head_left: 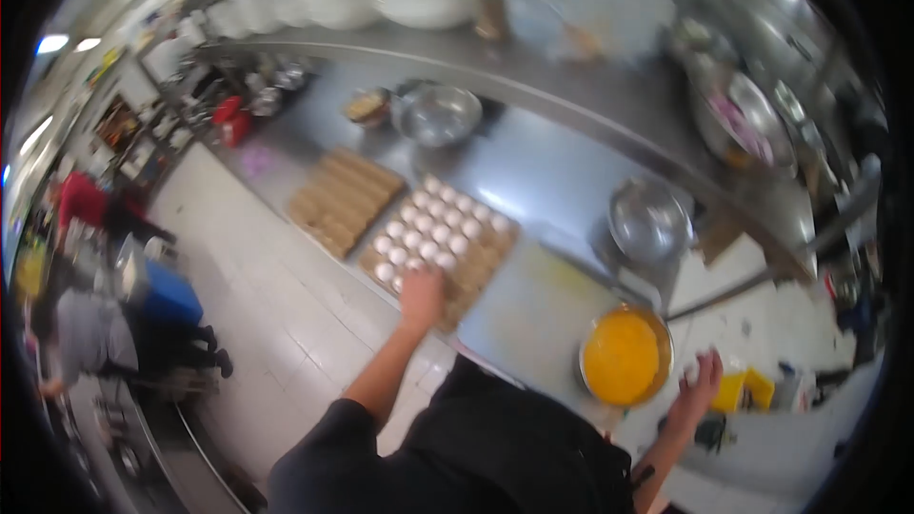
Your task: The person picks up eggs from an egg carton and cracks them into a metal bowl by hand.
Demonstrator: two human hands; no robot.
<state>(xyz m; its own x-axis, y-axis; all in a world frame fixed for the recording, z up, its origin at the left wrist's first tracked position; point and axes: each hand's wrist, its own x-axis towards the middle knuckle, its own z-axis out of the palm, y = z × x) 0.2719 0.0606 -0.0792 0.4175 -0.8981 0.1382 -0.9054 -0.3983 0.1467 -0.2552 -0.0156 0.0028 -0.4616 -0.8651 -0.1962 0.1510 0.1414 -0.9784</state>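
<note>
My left hand (424, 293) reaches down onto the near edge of the rows of white eggs (428, 228) in a cardboard egg tray (481, 271). Its fingertips touch or hover over the eggs, and blur hides whether they grip one. The right-hand part of that tray has bare cups. My right hand (703, 379) is in the air just right of a metal bowl (583, 362), its fingers apart and holding nothing. Bright yellow liquid egg (621, 357) fills much of this bowl. Between tray and bowl lies a pale cutting board (528, 314) with a yellowish smear.
Another cardboard tray (345, 200) lies left of the eggs. Metal bowls stand behind (438, 116) and at right (650, 221). A steel shelf (533, 86) overhangs the counter's back, carrying stacked white dishes (419, 0). Two people (90, 338) work at far left.
</note>
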